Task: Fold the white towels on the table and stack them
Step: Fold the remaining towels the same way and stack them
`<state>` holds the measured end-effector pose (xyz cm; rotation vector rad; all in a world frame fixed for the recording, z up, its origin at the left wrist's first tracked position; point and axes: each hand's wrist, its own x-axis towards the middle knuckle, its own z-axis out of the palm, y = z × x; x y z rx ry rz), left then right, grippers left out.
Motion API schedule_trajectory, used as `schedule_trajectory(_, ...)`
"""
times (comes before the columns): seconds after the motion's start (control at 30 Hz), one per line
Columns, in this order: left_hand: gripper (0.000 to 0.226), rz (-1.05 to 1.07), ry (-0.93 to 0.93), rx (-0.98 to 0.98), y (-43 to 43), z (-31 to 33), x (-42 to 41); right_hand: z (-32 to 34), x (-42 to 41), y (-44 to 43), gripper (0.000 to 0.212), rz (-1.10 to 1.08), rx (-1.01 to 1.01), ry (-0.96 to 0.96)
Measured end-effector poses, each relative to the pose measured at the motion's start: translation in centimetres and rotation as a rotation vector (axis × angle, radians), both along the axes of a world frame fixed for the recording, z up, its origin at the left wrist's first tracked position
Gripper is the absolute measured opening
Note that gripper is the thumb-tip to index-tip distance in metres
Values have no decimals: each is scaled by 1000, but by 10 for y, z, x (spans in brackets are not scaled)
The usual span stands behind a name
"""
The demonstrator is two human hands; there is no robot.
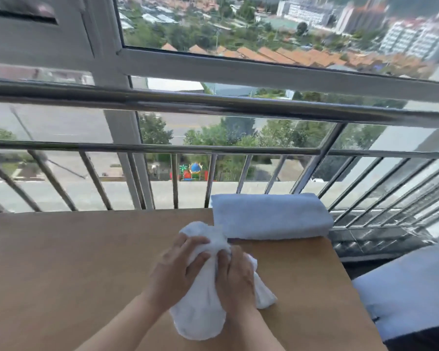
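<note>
On a brown table (74,262) by a railed window | left hand (178,269) and right hand (235,273) side by side, fingers curled, both gripping a bunched white towel (200,315) at mid-table | folded towel (271,215) lies at the far edge, just beyond the hands.

Brown table (61,274) fills the lower frame, set against a steel railing (213,102) with vertical bars. A white-framed window (238,64) spans the upper frame, showing orange roofs (276,55), trees (152,130) and pale apartment blocks (416,39) in daylight. Dark glossy tiles (378,241) lie at right.
</note>
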<state>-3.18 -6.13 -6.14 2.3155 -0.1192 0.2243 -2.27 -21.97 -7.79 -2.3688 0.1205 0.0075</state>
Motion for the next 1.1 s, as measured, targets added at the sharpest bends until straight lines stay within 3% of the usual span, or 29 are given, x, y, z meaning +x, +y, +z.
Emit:
schedule_trajectory(0.1,35,51,-22,1,63,10,-53,2,-47,59,41,96,-48,-30)
schedule_trajectory(0.23,30,149,-30,62,161,14,-125,5,-102,142,61,224,-114,-47)
schedule_trajectory(0.4,37,282,-39,156,264,17,-191,9,-136,233,49,386,-163,-41)
schedule_trajectory(0.6,43,409,-219,470,347,25,-212,12,-132,313,49,538,-200,-154)
schedule_trajectory(0.77,43,367,-257,603,392,10,-184,-6,-97,349,48,560,-240,-173)
schedule_trajectory(0.87,50,361,-124,599,415,-15,-161,-29,-68,370,51,567,-327,-141)
schedule_trajectory(0.97,53,381,142,521,442,-50,-138,-58,-39,381,47,531,-415,-70)
schedule_trajectory(1.1,42,451,450,38,470,-90,-132,-92,-27,379,39,546,-585,42)
